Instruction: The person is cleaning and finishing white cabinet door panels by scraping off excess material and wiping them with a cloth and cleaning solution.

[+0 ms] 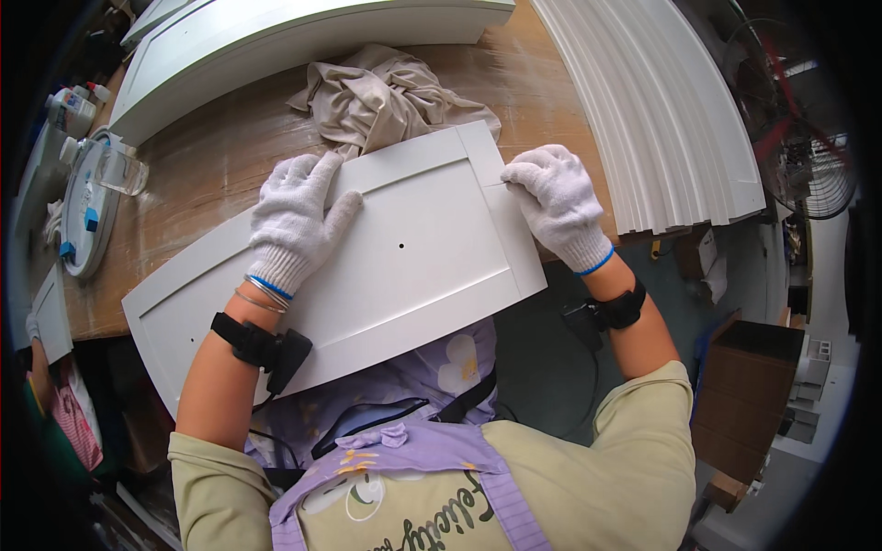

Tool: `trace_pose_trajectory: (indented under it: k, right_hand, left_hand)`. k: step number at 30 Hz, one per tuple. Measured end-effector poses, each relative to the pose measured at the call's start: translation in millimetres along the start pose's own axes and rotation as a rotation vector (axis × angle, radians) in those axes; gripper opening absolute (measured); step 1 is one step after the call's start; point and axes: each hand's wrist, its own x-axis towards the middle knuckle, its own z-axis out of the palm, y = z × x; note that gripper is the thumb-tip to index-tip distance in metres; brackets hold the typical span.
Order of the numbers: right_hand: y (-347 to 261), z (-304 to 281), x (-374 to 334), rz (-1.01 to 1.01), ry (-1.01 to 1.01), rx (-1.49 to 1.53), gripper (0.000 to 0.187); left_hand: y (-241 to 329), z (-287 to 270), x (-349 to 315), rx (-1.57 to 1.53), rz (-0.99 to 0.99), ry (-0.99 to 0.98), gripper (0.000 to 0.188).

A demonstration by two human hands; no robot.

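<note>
A white framed panel [413, 275], like a cabinet door, lies slanted in front of me, its near edge over my lap and its far side on the wooden table. Two small dark holes show in its face. My left hand [296, 211], in a white knit glove, holds the panel at its far edge; the fingers bend over that edge and the thumb lies on the face. At the right end, my gloved right hand [556, 197] is closed in a pinch beside the frame joint. Whatever sits between its fingertips is too small to make out.
A crumpled beige cloth [381, 96] touches the panel's far side. Long white boards [303, 41] lie at the back, and stacked white strips [657, 119] on the right. Leftward stand a clear jar [122, 172] and white bottles [72, 112]. A fan [799, 138] is at far right.
</note>
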Motion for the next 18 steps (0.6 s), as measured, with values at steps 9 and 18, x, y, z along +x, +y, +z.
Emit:
trace_pose_trajectory:
  k: [9, 18]
  right_hand:
    - [7, -6, 19, -0.233, -0.462, -0.063, 0.029]
    - [10, 1, 17, -0.214, -0.454, -0.018, 0.038]
  left_hand:
    - [0, -7, 1, -0.076, -0.022, -0.039, 0.05]
    - [0, -8, 1, -0.115, 0.002, -0.019, 0.048]
